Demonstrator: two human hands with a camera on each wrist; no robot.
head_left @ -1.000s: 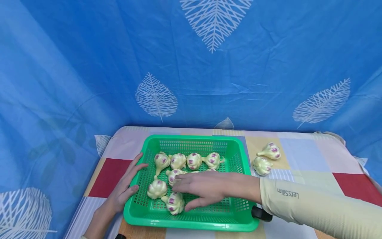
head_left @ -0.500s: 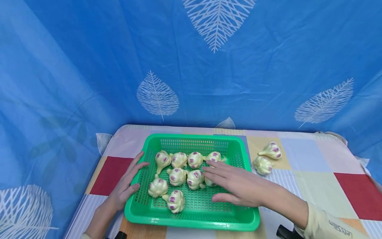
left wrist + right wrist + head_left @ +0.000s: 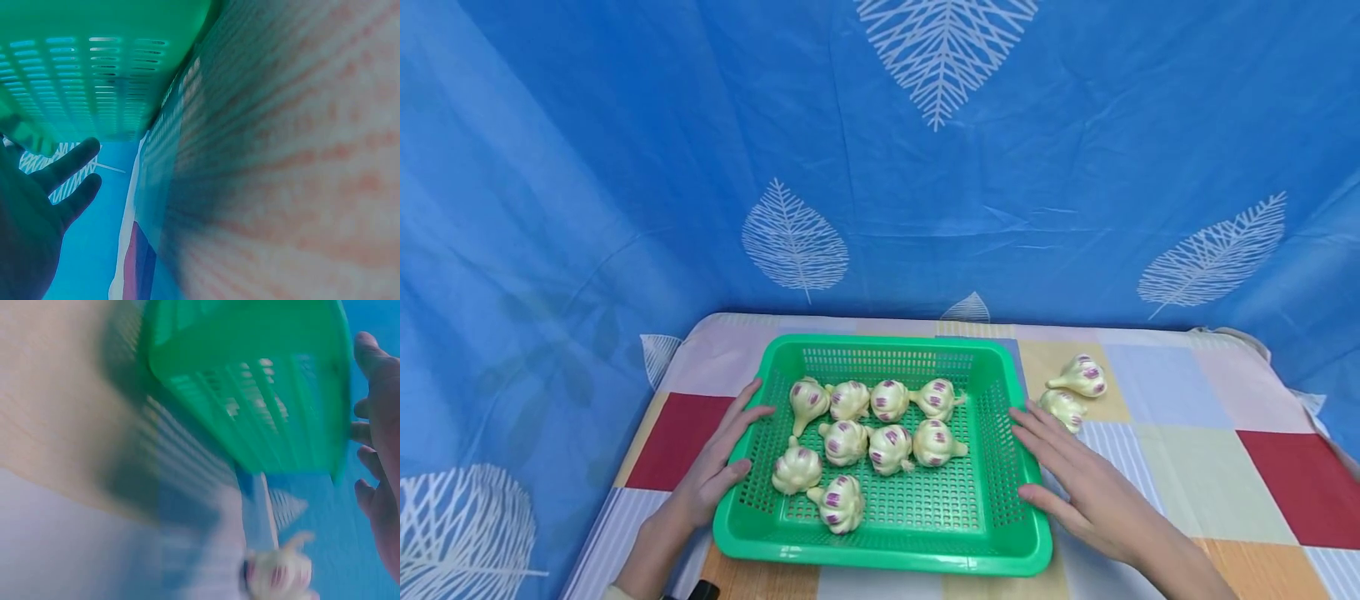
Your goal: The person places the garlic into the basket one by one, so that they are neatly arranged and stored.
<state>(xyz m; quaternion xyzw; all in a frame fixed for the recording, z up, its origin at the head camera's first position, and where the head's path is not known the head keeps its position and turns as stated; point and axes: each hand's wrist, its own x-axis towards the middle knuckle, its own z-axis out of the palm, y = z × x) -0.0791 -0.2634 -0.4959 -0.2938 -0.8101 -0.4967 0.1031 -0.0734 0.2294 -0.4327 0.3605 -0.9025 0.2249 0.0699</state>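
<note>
A green perforated plastic basket (image 3: 880, 563) stands on the table with several white and purple garlic bulbs inside. They lie in rough rows: a back row including one bulb (image 3: 890, 401), a middle row with another bulb (image 3: 935, 442), and a single bulb (image 3: 840, 505) nearer the front. My left hand (image 3: 711, 471) rests along the basket's left rim, fingers extended. On the opposite side, my right hand (image 3: 1090, 492) has straight, spread fingers at the right rim and holds nothing; whether it touches the rim cannot be told.
Two garlic bulbs lie outside the basket at right, one (image 3: 1082, 377) behind the other bulb (image 3: 1063, 408), close to my right fingertips. A patchwork tablecloth (image 3: 1187, 450) covers the table. A blue leaf-print curtain (image 3: 1045, 167) hangs behind and at both sides.
My right hand has moved right, from over the bulbs inside the basket to its right rim, uncovering the middle row. The left hand has stayed at the left rim.
</note>
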